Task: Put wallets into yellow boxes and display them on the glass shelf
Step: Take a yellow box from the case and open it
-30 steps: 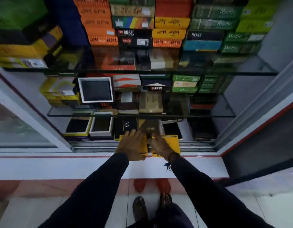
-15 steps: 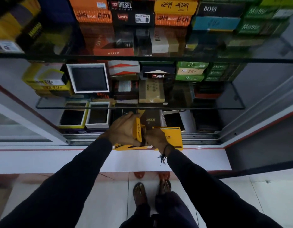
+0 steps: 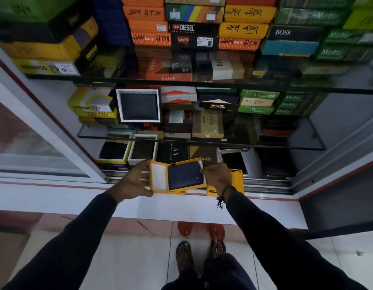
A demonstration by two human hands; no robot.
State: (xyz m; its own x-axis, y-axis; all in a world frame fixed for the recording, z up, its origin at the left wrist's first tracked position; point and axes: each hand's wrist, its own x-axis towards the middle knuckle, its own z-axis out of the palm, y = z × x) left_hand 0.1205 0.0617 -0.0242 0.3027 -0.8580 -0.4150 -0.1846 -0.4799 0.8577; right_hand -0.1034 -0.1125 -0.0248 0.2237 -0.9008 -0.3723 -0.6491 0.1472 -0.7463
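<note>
— One wallet (image 3: pixel 185 175) was going into one yellow box (image 3: pixel 160 181) at centre frame; dark blue, lying in the right half of the open tray, white lining bare to its left. Not yet seated flat, by my judgement.

— Hands?

— Left hand (image 3: pixel 137 181) gripped the box's left edge. Right hand (image 3: pixel 218 176) pinched the wallet's right edge, pressing it in. A second yellow piece (image 3: pixel 237 181), likely the lid, lay under that wrist, right of centre.

— Done so far?

— Two open boxes with dark wallets stood just left of centre under the lower glass shelf (image 3: pixel 202 141): one yellow-rimmed (image 3: pixel 114 150), one white-rimmed (image 3: pixel 142 149). One more white-framed wallet box (image 3: pixel 139 106) was propped on that shelf, centre left.

— Left to do?

— Seating this wallet, then placing the box on display. No loose wallets visible; further count unknown.

— Phone?

— One (image 3: pixel 233 161), right of the hands.
</note>
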